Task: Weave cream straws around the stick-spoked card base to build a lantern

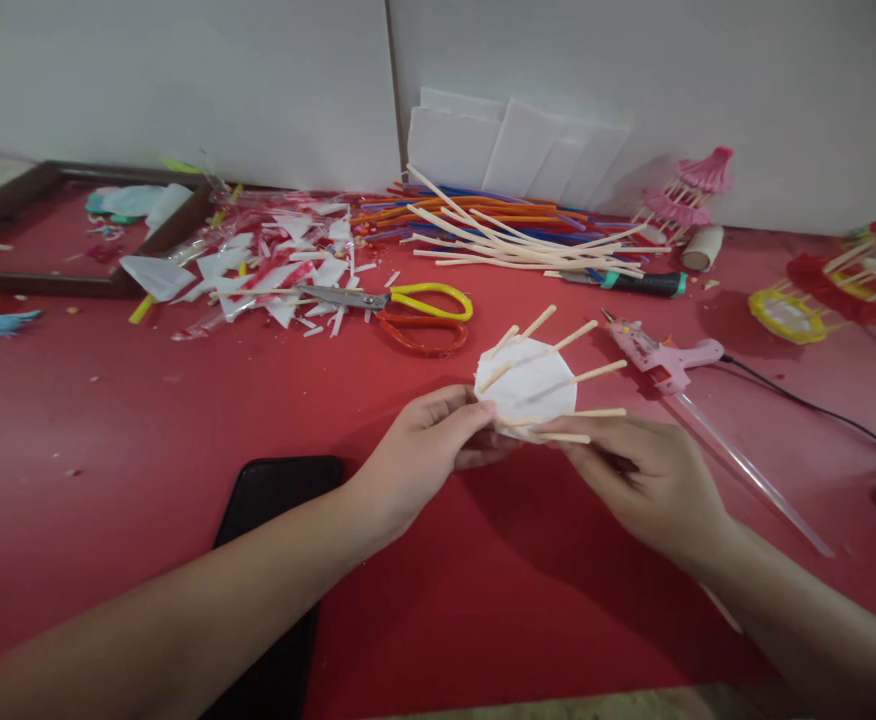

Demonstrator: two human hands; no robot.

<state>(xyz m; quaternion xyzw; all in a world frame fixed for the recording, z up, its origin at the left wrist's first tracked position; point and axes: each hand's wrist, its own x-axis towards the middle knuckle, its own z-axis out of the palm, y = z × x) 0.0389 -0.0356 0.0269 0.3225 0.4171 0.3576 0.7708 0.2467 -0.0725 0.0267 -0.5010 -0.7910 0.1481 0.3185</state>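
A round white disc (529, 385) with several short cream sticks (599, 372) standing out around its edge is held above the red table. My left hand (438, 430) grips the disc's left edge, thumb on top and fingers underneath. At the lower right, my right hand (637, 470) has its fingers closed at the disc's rim beside the lowest sticks. Its fingertips are partly hidden, so what exactly they pinch is unclear. A pink glue gun (667, 358) with a clear glue stick lies right of the disc. Scissors (427, 318) with yellow and red handles lie behind my left hand.
White and red scraps (258, 265) are heaped at the back left, beside a dark frame (48, 285). Colored and cream pipe cleaners (513, 235) and a cutter (644, 284) lie behind. Pink and red-yellow models (787, 315) stand right. A black phone (273, 560) lies near my left forearm.
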